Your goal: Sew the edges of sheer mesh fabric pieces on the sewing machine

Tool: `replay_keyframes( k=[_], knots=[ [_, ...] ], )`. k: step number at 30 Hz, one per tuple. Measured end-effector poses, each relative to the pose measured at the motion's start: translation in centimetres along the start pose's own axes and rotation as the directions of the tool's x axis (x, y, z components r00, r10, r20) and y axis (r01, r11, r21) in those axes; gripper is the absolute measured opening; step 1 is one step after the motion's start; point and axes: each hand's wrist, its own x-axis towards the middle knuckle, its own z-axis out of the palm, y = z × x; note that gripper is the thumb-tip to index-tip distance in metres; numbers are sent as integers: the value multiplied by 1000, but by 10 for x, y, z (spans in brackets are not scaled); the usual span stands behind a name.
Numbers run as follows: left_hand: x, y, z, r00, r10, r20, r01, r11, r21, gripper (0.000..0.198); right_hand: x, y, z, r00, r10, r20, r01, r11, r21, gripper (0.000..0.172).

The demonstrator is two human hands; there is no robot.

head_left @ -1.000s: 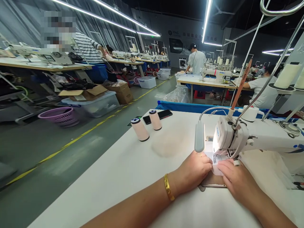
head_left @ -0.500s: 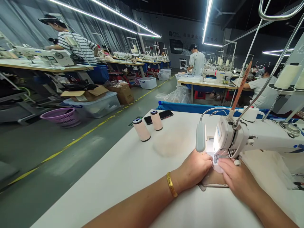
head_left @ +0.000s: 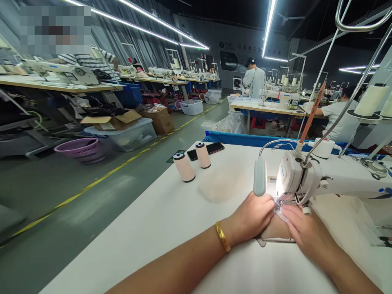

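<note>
A white sewing machine (head_left: 301, 175) stands on the white table, its lamp lighting the needle area. Just left of the presser foot, my left hand (head_left: 255, 214), with a gold bracelet at the wrist, has its fingers closed on a small piece of white fabric (head_left: 281, 214). On the right side of the foot, my right hand (head_left: 306, 228) presses the same fabric with its fingers together. Beneath and between the hands lies a brownish plate (head_left: 277, 229) with a pale edge. Part of the fabric is hidden by the fingers and the foot.
Two pale thread cones (head_left: 184, 168) and a black phone (head_left: 215, 148) are at the table's far left edge. A lamp head (head_left: 259, 177) hangs left of the machine. Sheer pale fabric (head_left: 343, 216) lies to the right. People work at other tables beyond.
The white fabric between my hands has shifted and now looks narrower and angled. My hands have barely moved. The person in stripes at the far left has changed posture.
</note>
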Motion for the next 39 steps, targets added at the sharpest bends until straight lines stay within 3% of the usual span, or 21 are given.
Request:
replay_keyframes(
  k=[2, 8, 13, 16, 21, 25, 29, 39],
  knots=[
    [1, 2, -5, 997, -63, 47, 60, 997, 54, 5, -1, -2, -1, 1000, -7, -17, 7, 1000, 11, 40],
    [-2, 12, -16, 988, -134, 75, 113, 965, 238, 21, -2, -9, -9, 990, -68, -124, 74, 996, 49, 38],
    [-10, 29, -22, 992, -26, 125, 21, 999, 40, 31, -4, -13, -13, 972, -152, -180, 173, 979, 110, 48],
    [-13, 32, -24, 991, -15, 130, 24, 997, -67, 25, -4, -14, -14, 981, -149, -123, 167, 974, 152, 47],
    [-16, 24, -21, 993, -18, 119, 25, 998, -52, 21, -3, -13, -15, 995, -82, 52, 75, 990, 118, 30],
    [-17, 22, -14, 998, 47, 35, -46, 999, -29, 22, -4, -10, -14, 993, -115, -1, 114, 984, 134, 31],
    [-18, 26, -10, 994, 108, -25, -110, 988, -112, 21, -6, -9, -13, 993, -119, 0, 118, 982, 144, 32],
    [-19, 21, -6, 996, 80, -34, -82, 993, -86, 21, -4, -8, -10, 996, -87, -8, 87, 989, 121, 36]
  ],
)
